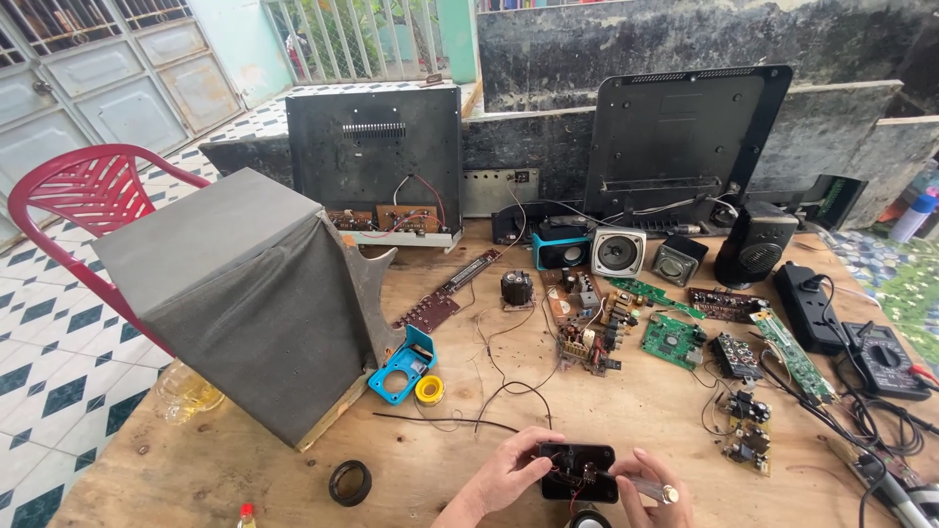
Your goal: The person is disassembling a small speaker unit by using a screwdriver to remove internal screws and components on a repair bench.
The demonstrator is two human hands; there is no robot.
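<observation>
My left hand (511, 474) grips the left side of a small black speaker housing (579, 471) with red and black wires inside it, held low over the wooden table (293, 479). My right hand (653, 494) holds its right side and also pinches a thin silvery tool. A small round speaker cone (589, 519) lies just below the housing at the frame's bottom edge. Thin black wires (509, 386) run across the table from the housing toward the circuit boards.
A large grey cloth-covered speaker box (245, 293) stands at left, by a red plastic chair (88, 196). Several circuit boards (675, 337), small speakers (618, 251), a blue casing (401, 367), solder roll (428, 389), black ring (350, 482), power strip (807, 305), multimeter (885, 357) and two screen backs (680, 137) fill the table.
</observation>
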